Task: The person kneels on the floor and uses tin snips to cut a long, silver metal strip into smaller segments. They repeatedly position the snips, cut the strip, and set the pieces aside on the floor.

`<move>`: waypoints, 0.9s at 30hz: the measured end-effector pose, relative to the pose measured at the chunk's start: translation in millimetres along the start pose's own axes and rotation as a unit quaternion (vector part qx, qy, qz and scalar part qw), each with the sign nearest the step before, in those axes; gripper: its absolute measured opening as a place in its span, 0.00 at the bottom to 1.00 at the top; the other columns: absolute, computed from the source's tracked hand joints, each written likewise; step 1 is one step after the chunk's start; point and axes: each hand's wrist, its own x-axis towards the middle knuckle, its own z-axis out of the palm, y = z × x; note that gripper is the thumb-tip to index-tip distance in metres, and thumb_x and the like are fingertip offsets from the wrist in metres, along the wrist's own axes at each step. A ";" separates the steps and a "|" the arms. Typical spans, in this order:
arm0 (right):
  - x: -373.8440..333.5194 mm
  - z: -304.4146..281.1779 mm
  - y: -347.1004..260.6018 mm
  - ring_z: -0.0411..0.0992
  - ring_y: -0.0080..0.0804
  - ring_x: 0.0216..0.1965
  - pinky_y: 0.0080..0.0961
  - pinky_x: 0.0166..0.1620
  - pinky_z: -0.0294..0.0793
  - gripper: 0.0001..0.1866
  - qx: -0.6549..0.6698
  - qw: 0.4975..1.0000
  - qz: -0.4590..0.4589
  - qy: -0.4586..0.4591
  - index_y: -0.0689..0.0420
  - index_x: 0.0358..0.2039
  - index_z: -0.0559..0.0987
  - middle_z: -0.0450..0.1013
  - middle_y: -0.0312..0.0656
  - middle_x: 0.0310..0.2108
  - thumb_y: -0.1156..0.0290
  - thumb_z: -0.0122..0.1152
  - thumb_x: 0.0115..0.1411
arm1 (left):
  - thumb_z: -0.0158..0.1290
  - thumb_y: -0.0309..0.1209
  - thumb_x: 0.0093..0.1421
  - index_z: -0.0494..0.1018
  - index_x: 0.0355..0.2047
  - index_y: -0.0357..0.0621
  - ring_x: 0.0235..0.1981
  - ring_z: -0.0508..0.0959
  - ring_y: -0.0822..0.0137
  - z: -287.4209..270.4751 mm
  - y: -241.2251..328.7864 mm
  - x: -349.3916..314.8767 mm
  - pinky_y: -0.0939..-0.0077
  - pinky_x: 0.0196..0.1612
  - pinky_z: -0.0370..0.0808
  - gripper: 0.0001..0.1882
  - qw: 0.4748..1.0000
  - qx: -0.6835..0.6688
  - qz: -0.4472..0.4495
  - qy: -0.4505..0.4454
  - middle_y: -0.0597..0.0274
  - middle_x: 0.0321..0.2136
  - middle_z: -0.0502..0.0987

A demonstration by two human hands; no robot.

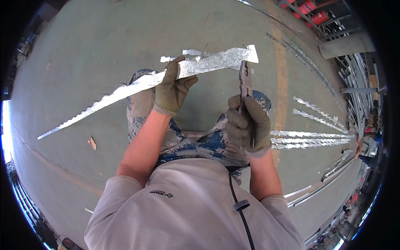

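Observation:
A long, shiny sheet-metal strip (137, 85) with a notched edge slants across in front of me, its wide end at the right and its thin end far to the left. My left hand (171, 85), in an olive work glove, is closed round the strip near its wide part. In my right hand (248, 123), gloved alike, is a pair of pliers (246, 81). The jaws point away from me and meet the strip's lower edge near its wide end; whether they clamp it I cannot tell. Shorter metal pieces (168, 59) show partly behind the strip.
Several notched metal strips (308, 140) lie on the green floor (96, 37) to the right, across and beyond a yellow line (280, 75). Past them are stacked metal lengths (361, 96), a grey cylinder (348, 45) and red containers (320, 17). A dry leaf (92, 143) lies at the left.

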 end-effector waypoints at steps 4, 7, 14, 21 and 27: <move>-4.2 21.8 -4.1 0.59 0.18 0.19 0.16 0.17 0.56 0.17 -0.085 0.990 0.007 0.116 0.57 0.51 0.76 0.65 0.33 0.25 0.56 0.52 0.77 | 0.52 0.41 0.75 0.75 0.57 0.41 0.45 0.86 0.60 -2.6 -2.6 1.9 0.64 0.49 0.87 0.19 1.000 0.007 0.013 -0.008 0.56 0.47 0.84; -4.2 25.6 -8.7 0.58 0.19 0.18 0.17 0.17 0.55 0.16 -0.110 0.982 0.028 0.150 0.57 0.49 0.76 0.65 0.32 0.24 0.57 0.53 0.76 | 0.54 0.43 0.74 0.73 0.59 0.39 0.42 0.87 0.62 -2.3 -4.6 1.5 0.65 0.48 0.88 0.22 0.999 0.026 0.004 0.022 0.56 0.46 0.83; 0.1 39.2 -4.5 0.59 0.20 0.16 0.20 0.15 0.57 0.13 -0.211 0.950 0.020 0.230 0.59 0.45 0.76 0.67 0.35 0.23 0.61 0.57 0.75 | 0.56 0.43 0.72 0.73 0.57 0.40 0.41 0.87 0.62 1.9 -2.6 -0.5 0.71 0.44 0.88 0.22 0.999 0.029 -0.003 0.042 0.57 0.44 0.83; 11.0 48.7 4.7 0.63 0.22 0.16 0.22 0.15 0.61 0.12 -0.328 0.896 -0.007 0.299 0.62 0.42 0.77 0.69 0.36 0.22 0.64 0.60 0.73 | 0.53 0.42 0.74 0.73 0.58 0.40 0.39 0.88 0.62 2.0 -7.1 -0.3 0.73 0.42 0.88 0.21 0.999 0.028 0.003 0.045 0.56 0.44 0.84; 11.9 20.9 4.5 0.68 0.24 0.19 0.24 0.18 0.69 0.14 -0.319 0.905 -0.032 0.279 0.63 0.45 0.77 0.73 0.38 0.25 0.63 0.60 0.73 | 0.50 0.42 0.76 0.72 0.59 0.39 0.43 0.87 0.60 -12.1 -9.6 6.9 0.64 0.48 0.88 0.21 0.998 0.038 -0.027 0.031 0.55 0.46 0.83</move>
